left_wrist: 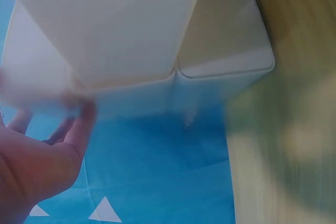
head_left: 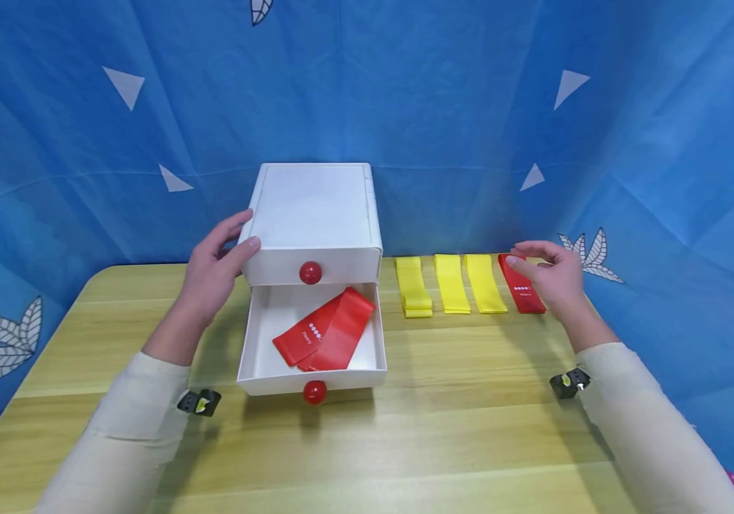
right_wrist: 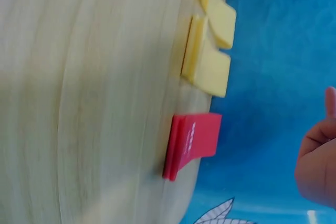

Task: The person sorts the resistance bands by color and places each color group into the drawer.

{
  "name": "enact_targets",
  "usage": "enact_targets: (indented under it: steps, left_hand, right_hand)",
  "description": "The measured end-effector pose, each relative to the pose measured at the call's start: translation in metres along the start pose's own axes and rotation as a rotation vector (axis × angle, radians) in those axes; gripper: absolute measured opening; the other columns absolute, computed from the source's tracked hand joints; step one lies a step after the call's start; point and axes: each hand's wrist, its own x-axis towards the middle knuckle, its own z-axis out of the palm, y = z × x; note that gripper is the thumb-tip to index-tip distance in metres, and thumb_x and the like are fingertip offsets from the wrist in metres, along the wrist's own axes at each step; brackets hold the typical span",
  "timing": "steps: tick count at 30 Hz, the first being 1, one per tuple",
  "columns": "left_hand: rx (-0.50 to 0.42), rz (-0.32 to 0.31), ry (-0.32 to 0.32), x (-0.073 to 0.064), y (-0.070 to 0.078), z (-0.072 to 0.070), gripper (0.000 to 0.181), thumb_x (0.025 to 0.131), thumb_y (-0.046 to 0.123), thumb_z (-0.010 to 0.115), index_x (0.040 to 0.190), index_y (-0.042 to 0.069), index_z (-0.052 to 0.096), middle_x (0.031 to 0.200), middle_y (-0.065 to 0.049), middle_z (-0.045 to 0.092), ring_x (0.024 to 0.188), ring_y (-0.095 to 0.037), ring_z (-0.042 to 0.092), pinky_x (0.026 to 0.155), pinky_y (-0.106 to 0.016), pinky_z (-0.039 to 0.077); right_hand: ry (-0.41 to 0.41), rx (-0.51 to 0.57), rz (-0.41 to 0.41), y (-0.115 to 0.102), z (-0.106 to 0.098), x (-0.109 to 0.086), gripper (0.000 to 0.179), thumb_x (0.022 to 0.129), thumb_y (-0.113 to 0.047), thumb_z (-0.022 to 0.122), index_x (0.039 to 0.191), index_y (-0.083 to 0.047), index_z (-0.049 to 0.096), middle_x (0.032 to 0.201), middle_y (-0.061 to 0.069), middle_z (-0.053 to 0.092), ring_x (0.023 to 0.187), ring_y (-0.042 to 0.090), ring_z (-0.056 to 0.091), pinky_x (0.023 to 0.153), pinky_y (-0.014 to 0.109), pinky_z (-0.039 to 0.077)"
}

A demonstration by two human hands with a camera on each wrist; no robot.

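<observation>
A white two-drawer cabinet (head_left: 315,203) stands toward the back of the table, its lower drawer (head_left: 270,385) pulled out. Inside that drawer lie folded red resistance bands (head_left: 349,332), one printed "Heavy". My left hand (head_left: 208,278) rests its fingers and thumb against the cabinet's left side; in the left wrist view the fingertips are at the cabinet's edge. Over at the right, another folded red resistance band (right_wrist: 202,136) lies on the table. My right hand (head_left: 556,280) hovers above it, fingers loosely bent, and appears apart from the band in the right wrist view.
Three folded yellow resistance bands (head_left: 449,285) lie in a row between the cabinet and the red band. Red round knobs (head_left: 310,273) stick out from both drawer fronts. A blue patterned cloth (head_left: 457,128) hangs behind the wooden table (head_left: 470,428).
</observation>
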Motion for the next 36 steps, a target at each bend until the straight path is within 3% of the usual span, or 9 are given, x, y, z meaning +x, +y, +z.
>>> enact_targets:
  steps: [4,12,19,27,36]
  left_hand:
    - [0.000,0.003,-0.001,0.000,-0.001,0.002,0.059,0.102,0.041,0.053,0.156,0.029,0.036,0.156,-0.009,0.035,0.134,-0.035,0.042,0.102,-0.056,0.043]
    - [-0.031,-0.008,-0.010,-0.002,-0.004,0.004,0.058,0.102,0.040,0.053,0.157,0.031,0.036,0.155,-0.008,0.036,0.134,-0.033,0.041,0.103,-0.056,0.042]
    - [-0.074,0.011,-0.033,0.001,-0.004,0.008,0.058,0.101,0.038,0.056,0.156,0.029,0.038,0.155,-0.008,0.037,0.134,-0.033,0.042,0.102,-0.055,0.044]
    - [-0.081,0.018,-0.045,0.004,-0.005,0.014,0.058,0.101,0.039,0.056,0.156,0.029,0.038,0.155,-0.008,0.037,0.134,-0.032,0.042,0.102,-0.055,0.043]
    - [-0.081,-0.006,-0.031,0.002,-0.006,0.011,0.059,0.101,0.039,0.057,0.156,0.031,0.037,0.155,-0.007,0.037,0.133,-0.033,0.043,0.101,-0.055,0.044]
  right_hand:
    - [-0.018,0.066,0.008,0.010,-0.003,0.010,0.044,0.090,-0.035,0.076,0.125,-0.010,0.068,0.113,-0.003,0.069,0.113,0.015,0.055,0.079,0.018,0.051]
    - [-0.048,0.158,0.060,0.031,-0.014,0.026,0.046,0.090,-0.033,0.077,0.128,-0.011,0.066,0.107,-0.012,0.070,0.108,0.005,0.056,0.083,0.017,0.050]
    - [-0.063,0.139,0.194,0.048,-0.025,0.036,0.065,0.088,-0.043,0.076,0.142,-0.014,0.056,0.123,-0.007,0.065,0.120,0.013,0.051,0.102,0.036,0.044]
    - [-0.108,0.047,0.250,0.070,-0.032,0.046,0.070,0.090,-0.047,0.071,0.148,-0.014,0.050,0.142,0.005,0.052,0.131,0.027,0.037,0.097,0.041,0.045]
    - [-0.150,0.034,0.319,0.080,-0.022,0.058,0.070,0.092,-0.042,0.071,0.152,-0.016,0.044,0.159,0.014,0.029,0.142,0.039,0.026,0.108,0.054,0.037]
